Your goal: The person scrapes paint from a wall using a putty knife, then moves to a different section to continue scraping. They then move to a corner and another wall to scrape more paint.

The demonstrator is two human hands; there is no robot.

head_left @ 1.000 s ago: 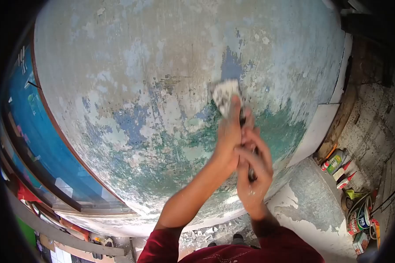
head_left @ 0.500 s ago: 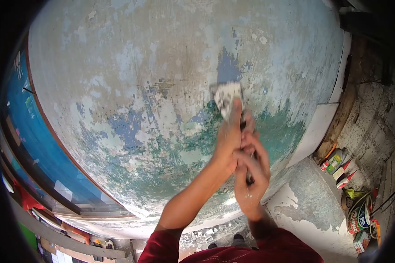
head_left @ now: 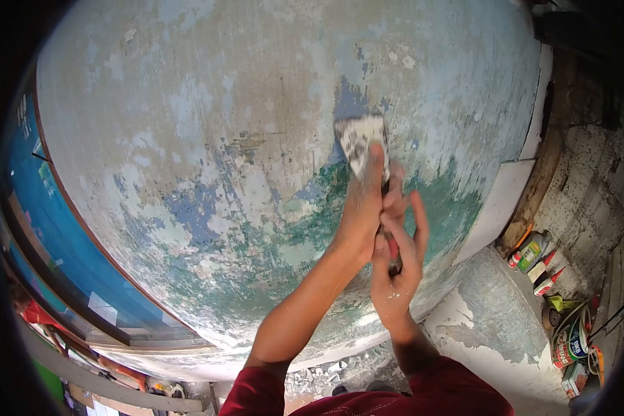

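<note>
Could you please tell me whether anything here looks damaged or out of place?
Yes: the wall looks damaged, its paint worn into ragged blue, green and grey patches. Pale flakes lie scattered at its foot, and the scraper has a blotchy, whitish blade.

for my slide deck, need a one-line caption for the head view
Left hand and right hand hold a scraper at a wall patched with grey, blue and green.
</note>
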